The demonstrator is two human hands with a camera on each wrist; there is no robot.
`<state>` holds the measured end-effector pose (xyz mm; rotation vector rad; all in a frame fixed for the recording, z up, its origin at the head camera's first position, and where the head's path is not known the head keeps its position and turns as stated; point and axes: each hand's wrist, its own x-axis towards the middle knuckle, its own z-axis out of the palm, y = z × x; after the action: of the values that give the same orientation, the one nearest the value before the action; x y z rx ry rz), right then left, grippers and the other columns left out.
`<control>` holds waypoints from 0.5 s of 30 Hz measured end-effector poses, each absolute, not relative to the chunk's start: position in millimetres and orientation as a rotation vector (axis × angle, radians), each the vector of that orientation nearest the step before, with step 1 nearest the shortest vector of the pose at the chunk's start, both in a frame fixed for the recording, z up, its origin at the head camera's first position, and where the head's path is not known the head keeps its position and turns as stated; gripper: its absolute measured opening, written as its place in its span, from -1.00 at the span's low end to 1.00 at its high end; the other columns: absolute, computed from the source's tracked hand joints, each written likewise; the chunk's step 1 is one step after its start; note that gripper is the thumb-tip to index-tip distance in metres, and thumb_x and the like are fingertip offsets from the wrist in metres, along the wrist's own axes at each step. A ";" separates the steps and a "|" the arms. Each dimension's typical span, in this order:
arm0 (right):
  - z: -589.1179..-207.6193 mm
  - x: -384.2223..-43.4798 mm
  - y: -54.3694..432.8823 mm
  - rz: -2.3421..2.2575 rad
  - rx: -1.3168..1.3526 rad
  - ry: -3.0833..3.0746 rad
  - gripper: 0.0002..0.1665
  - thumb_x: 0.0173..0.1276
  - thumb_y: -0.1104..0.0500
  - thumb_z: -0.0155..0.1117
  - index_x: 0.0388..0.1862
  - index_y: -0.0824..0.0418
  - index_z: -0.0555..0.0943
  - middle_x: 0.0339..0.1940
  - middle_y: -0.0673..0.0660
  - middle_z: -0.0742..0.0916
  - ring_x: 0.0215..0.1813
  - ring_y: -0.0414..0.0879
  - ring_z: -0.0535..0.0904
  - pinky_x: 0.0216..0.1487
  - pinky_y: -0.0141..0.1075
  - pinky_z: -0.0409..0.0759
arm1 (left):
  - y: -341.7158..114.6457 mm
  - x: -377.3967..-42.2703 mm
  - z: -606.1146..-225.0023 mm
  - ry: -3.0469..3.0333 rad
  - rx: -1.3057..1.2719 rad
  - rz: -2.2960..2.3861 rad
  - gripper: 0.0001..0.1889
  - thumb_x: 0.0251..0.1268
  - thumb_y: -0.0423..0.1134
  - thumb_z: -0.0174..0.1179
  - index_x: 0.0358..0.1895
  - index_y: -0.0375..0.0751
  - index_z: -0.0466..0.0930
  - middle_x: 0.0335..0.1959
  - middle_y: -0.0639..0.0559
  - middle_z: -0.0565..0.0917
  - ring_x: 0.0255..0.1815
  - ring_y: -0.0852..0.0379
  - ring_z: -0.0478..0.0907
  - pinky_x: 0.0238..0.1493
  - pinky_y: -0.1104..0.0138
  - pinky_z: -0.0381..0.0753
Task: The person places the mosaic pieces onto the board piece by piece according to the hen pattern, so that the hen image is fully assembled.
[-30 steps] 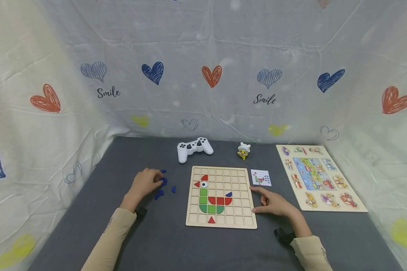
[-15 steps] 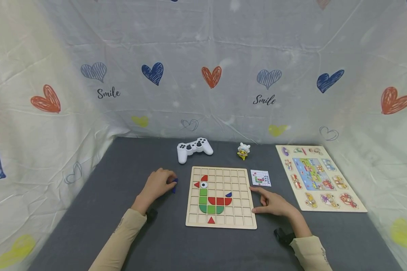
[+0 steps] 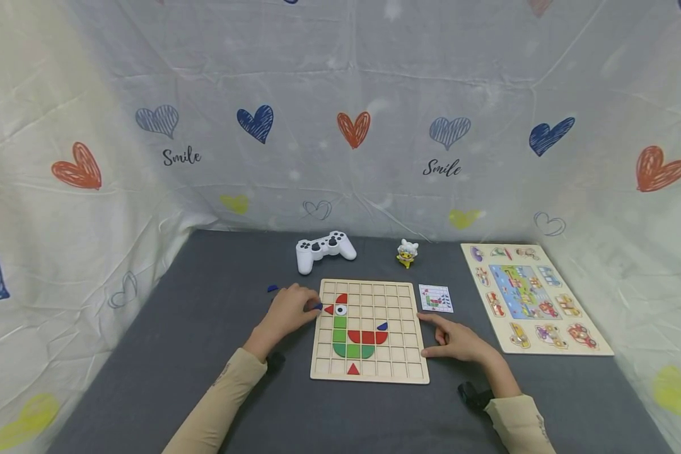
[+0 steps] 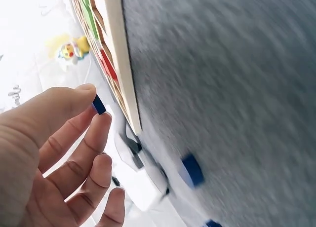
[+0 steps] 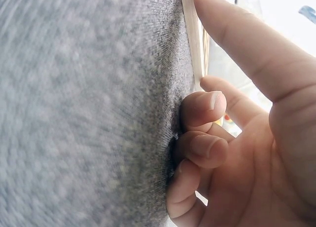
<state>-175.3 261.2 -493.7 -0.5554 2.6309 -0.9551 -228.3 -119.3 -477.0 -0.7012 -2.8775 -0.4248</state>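
Note:
My left hand (image 3: 286, 312) pinches a small blue leaf-shaped or half-round piece (image 4: 99, 104) between thumb and fingertips, at the left edge of the wooden grid board (image 3: 403, 302). On the board lie red, green and white-eye pieces shaped like a bird, a red triangle (image 3: 353, 369) near its front edge and a blue piece (image 3: 382, 326) above the red row. My right hand (image 3: 459, 340) touches the board's right edge with index finger and thumb, its other fingers curled. Loose blue pieces lie on the table: one (image 3: 272, 288) behind my left hand, another (image 4: 191, 170) in the left wrist view.
A picture card (image 3: 436, 298) lies right of the board. Behind stand a white game controller (image 3: 325, 248) and a small figurine (image 3: 407, 253). A wooden picture puzzle (image 3: 536, 299) lies far right. A curtain printed with hearts hangs behind the dark table (image 3: 204, 277).
My left hand has moved right from the loose blue pieces to the board's left edge, carrying one blue piece. My right hand has stayed at the board's right edge.

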 end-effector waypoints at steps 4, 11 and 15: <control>-493.6 -175.7 261.2 -0.954 -0.556 2.628 -0.08 0.07 -0.11 0.40 0.38 0.09 0.27 -0.61 -0.05 0.41 -0.62 -0.28 0.22 -0.55 -0.42 0.17 | -109.1 -226.7 -474.5 -2.883 -0.735 -0.453 -0.83 0.02 -0.11 0.37 -0.28 0.01 0.69 -0.55 0.22 0.54 -0.45 0.23 0.34 -0.38 0.28 0.35; -493.8 -175.7 261.5 -0.951 -0.551 2.633 -0.08 0.07 -0.12 0.40 0.38 0.08 0.27 -0.62 -0.05 0.40 -0.62 -0.28 0.22 -0.55 -0.42 0.17 | -91.6 -226.2 -473.0 -2.886 -0.784 -0.458 -0.85 0.02 -0.12 0.36 -0.31 0.00 0.69 -0.52 0.21 0.60 -0.41 0.20 0.40 -0.35 0.25 0.39; -494.1 -175.7 261.8 -0.954 -0.549 2.634 -0.08 0.07 -0.12 0.40 0.38 0.07 0.27 -0.62 -0.05 0.41 -0.63 -0.28 0.22 -0.55 -0.42 0.18 | -83.5 -226.9 -473.4 -2.872 -0.824 -0.458 -0.86 0.03 -0.11 0.36 -0.32 0.00 0.70 -0.54 0.20 0.58 -0.43 0.20 0.38 -0.39 0.30 0.36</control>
<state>-175.7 261.8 -494.1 -0.5494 2.6337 -0.9537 -226.9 -83.5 -473.4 -0.8240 -2.8719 -0.4576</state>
